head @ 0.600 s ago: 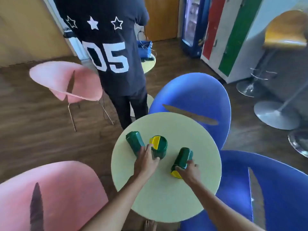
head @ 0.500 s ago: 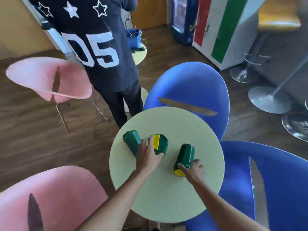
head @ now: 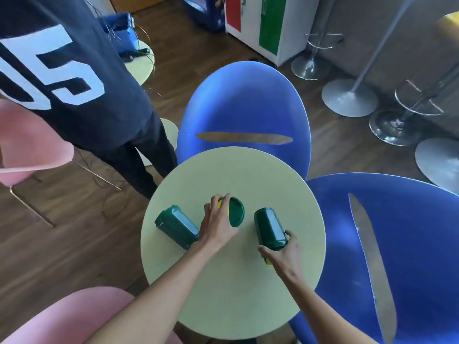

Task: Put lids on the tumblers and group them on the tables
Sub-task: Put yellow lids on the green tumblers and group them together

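Three dark green tumblers are on the round pale-green table (head: 248, 294). The left tumbler (head: 177, 225) lies on its side. The middle tumbler (head: 236, 212) stands upright with a green-and-yellow lid, and my left hand (head: 216, 223) is wrapped over its left side, covering the yellow part. The right tumbler (head: 269, 228) lies tilted, its yellow-lidded end toward me, and my right hand (head: 282, 254) grips that near end.
A person in a dark "05" shirt (head: 74, 70) stands at the table's far left. Blue chairs (head: 244, 108) (head: 409, 244) crowd the far and right sides, pink chairs (head: 27, 145) (head: 69, 319) the left. A second small table (head: 141, 63) holds a blue box; stool bases stand far right.
My left hand has moved from between the left and middle tumblers onto the middle tumbler's lid. My right hand keeps its grip on the right tumbler. The camera has tilted down and closer.
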`<state>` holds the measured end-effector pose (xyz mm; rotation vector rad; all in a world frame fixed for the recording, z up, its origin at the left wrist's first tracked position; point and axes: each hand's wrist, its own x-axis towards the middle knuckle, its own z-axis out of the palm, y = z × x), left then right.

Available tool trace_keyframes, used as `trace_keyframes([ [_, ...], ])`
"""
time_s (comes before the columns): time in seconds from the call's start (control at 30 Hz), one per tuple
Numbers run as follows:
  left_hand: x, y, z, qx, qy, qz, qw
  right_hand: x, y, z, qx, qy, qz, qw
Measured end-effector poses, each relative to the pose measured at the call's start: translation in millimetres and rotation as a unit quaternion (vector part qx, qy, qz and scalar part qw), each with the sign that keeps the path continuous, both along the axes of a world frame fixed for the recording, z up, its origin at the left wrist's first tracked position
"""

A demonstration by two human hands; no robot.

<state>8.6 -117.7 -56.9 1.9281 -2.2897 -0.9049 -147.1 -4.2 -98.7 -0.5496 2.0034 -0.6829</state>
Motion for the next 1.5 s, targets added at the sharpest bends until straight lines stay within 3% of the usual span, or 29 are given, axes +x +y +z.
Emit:
trace_keyframes([
  [0.2, -22.3, -12.5, -3.0, 0.002, 0.041, -0.069, 0.997, -7.9, 25.7, 29.7, -0.041, 0.132, 0.018, 0.990],
  [0.37, -34.5, -10.2, -3.7, 0.013, 0.052, -0.091, 0.994, -19.7, 25.5, 31.4, -0.048, 0.196, 0.115, 0.973],
  [0.47, -35.9, -10.2, -0.8, 0.038, 0.058, -0.076, 0.995, -22.7, 14.7, 34.2, -0.051, 0.195, 0.154, 0.967],
  [0.63, -36.9, -18.7, -0.1, 0.073, 0.146, -0.001, 0.987, -22.3, -7.4, 36.4, -0.036, 0.183, 0.208, 0.960],
  [0.83, -29.8, -25.1, 0.0, 0.097, 0.199, 0.086, 0.972, -19.3, -16.5, 41.6, -0.033, 0.128, 0.206, 0.970],
  [1.5, -7.4, -61.8, 7.2, 0.119, 0.182, -0.018, 0.976, 13.8, -30.7, 42.1, -0.041, 0.116, 0.179, 0.976],
])
